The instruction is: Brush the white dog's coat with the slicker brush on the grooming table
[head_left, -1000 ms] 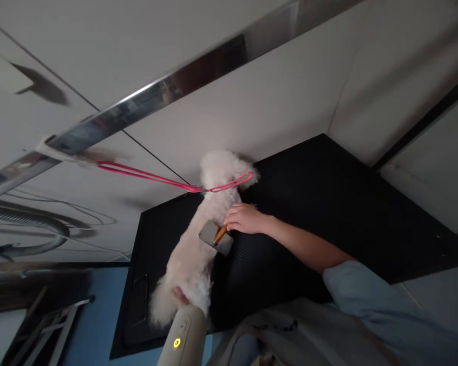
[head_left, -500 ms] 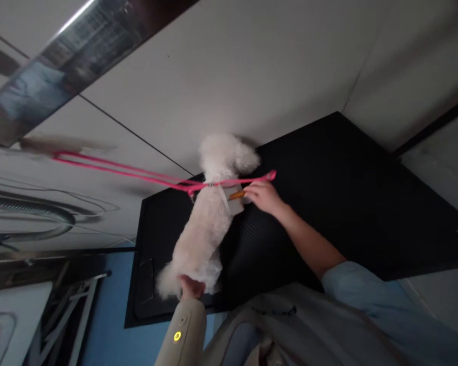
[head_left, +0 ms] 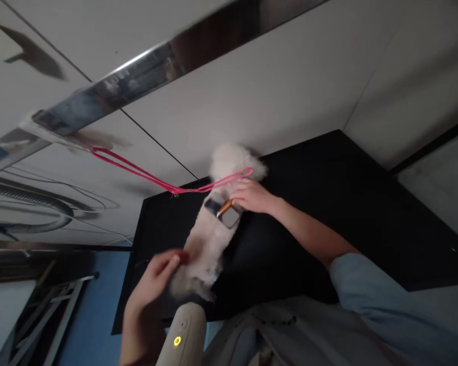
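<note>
A fluffy white dog [head_left: 209, 246] is on a black table [head_left: 309, 203], its head toward the far edge. My right hand [head_left: 252, 195] is closed around the orange-brown handle of a slicker brush [head_left: 229, 216], which lies over the dog's upper back. A pink leash [head_left: 137, 174] crosses above the dog's neck, and its looped end hangs beside my right fingers. My left hand [head_left: 156, 277] is at the dog's hindquarters, fingers loosely bent, thumb slightly apart, with nothing seen in it. Whether its fingertips touch the fur I cannot tell. A beige cylindrical device [head_left: 187, 330] with a lit yellow button points up toward the dog's rear.
A shiny metal bar [head_left: 137, 76] runs overhead across the upper left, and the leash is fastened to it. A grey corrugated hose [head_left: 57, 216] and thin cables are at the left. Metal frame parts [head_left: 64, 315] stand at the lower left. A pale wall backs the table.
My left hand has moved from behind the beige device to its left, beside the dog's hip. The brush has turned on the dog's back. The leash's looped end has shifted left, and the view has shifted.
</note>
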Demonstrator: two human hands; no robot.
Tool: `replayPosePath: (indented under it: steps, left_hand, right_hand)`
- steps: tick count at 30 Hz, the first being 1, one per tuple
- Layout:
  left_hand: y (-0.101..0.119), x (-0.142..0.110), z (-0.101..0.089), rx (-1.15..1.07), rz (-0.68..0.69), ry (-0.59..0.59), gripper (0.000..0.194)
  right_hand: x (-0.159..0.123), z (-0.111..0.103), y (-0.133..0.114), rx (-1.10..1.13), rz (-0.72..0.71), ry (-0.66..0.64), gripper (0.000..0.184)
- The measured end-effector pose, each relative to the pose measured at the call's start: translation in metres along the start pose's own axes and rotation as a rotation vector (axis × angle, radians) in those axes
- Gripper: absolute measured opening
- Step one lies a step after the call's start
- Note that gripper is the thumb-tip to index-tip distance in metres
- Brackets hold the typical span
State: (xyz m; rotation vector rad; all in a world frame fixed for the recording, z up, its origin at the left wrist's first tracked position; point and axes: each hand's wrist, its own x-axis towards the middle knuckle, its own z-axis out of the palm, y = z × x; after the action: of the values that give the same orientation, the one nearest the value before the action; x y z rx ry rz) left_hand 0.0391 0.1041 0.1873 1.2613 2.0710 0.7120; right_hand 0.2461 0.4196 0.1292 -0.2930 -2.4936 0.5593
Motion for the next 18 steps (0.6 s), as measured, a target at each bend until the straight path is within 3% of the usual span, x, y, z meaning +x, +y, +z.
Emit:
replayPosePath:
  steps: [1,2,3,5,7,9,11,15,18]
  left_hand:
    - [0.01,0.025,0.0,0.01,0.075,0.118,0.043]
    - [0.019,0.053,0.005,0.012,0.138,0.253,0.044]
    - [0.025,0.081,0.012,0.026,0.202,0.315,0.045]
    - [0.029,0.132,0.032,0.061,0.292,0.236,0.054]
    - [0.026,0.162,0.053,-0.005,0.308,0.03,0.073]
    - [0.016,0.168,0.068,-0.131,0.31,-0.141,0.082]
    - [0.006,0.157,0.075,-0.211,0.293,-0.193,0.087]
    - [-0.002,0.123,0.073,-0.173,0.237,-0.146,0.095]
    - [-0.002,0.109,0.073,-0.082,0.219,-0.08,0.094]
  right_hand:
    - [0.003,-0.003,-0.001,-0.001,-0.026,-0.061,0.021]
    - [0.005,-0.006,0.0,-0.023,0.007,-0.098,0.022]
    - [0.007,-0.009,0.002,-0.07,0.09,-0.102,0.023]
    - [0.008,-0.017,0.008,-0.176,0.267,-0.041,0.026]
    - [0.005,-0.021,0.01,-0.183,0.272,-0.016,0.026]
    - [0.002,-0.018,0.01,-0.082,0.126,-0.11,0.023]
    - [0.001,-0.012,0.008,-0.026,0.07,-0.196,0.021]
    - [0.007,-0.002,0.002,-0.155,0.202,-0.075,0.024]
    - [0.016,0.0,-0.005,-0.096,-0.032,-0.214,0.022]
